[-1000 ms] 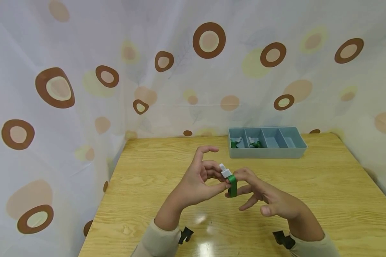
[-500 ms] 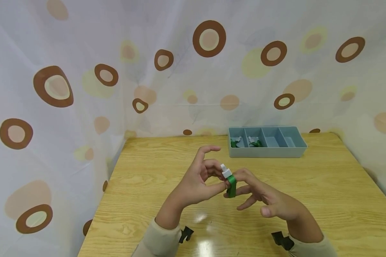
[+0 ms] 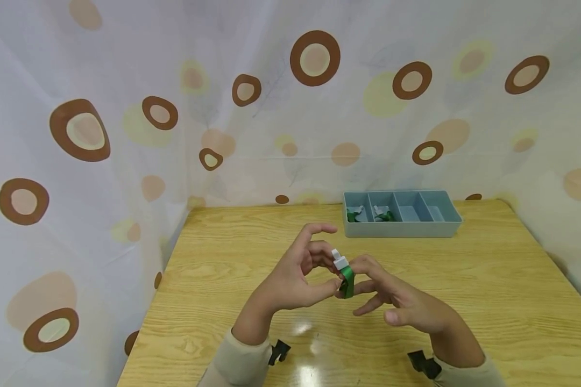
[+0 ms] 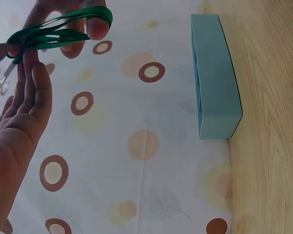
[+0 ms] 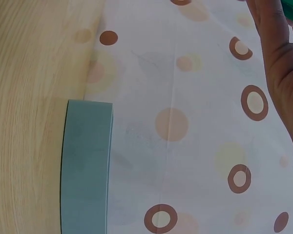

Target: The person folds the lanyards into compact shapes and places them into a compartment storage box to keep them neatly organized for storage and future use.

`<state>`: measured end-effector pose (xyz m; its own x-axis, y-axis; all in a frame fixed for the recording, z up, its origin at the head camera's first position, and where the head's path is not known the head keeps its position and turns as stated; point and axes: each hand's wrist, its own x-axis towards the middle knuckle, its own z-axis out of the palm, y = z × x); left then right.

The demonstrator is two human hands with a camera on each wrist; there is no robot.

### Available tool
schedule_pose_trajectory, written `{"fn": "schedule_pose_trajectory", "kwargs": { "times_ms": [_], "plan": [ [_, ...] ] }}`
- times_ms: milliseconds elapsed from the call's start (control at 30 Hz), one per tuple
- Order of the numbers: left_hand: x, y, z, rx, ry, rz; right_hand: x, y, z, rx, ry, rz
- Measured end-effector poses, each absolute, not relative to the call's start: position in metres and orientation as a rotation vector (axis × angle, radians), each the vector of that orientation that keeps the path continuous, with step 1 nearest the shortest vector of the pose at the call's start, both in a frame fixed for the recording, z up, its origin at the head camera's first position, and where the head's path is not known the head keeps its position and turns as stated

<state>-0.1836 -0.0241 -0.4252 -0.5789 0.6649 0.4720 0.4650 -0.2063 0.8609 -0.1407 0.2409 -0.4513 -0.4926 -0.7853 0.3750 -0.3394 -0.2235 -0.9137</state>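
Observation:
Both hands are raised over the table around a green lanyard (image 3: 347, 282) with a white plastic clip (image 3: 340, 261) at its upper end. My left hand (image 3: 297, 274) pinches the lanyard just under the clip, its index finger arched free above. My right hand (image 3: 399, 295) has its bent index finger against the band and another finger behind it, the thumb standing apart. In the left wrist view, several strands of the lanyard (image 4: 68, 34) stretch between the hands and loop over a right fingertip. Only a green corner shows in the right wrist view.
A blue-grey divided box (image 3: 402, 230) stands at the back of the wooden table (image 3: 232, 252). Its two left compartments hold similar green straps (image 3: 384, 216) with white parts. A patterned curtain (image 3: 271, 129) hangs behind and beside the table.
Both hands stay close together. The lanyard and the right hand have shifted slightly left, and the lanyard's band leans a little more. The left index finger has dropped slightly.

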Motion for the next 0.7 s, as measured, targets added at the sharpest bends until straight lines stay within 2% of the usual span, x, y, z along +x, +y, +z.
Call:
{"fn": "schedule_pose_trajectory", "kwargs": {
  "times_ms": [700],
  "plan": [
    [-0.1807, -0.0230, -0.4225, 1.342, 1.955, 1.929, -0.1342, 0.2355, -0.4441, -1.270, 1.790, -1.731]
  ]
}}
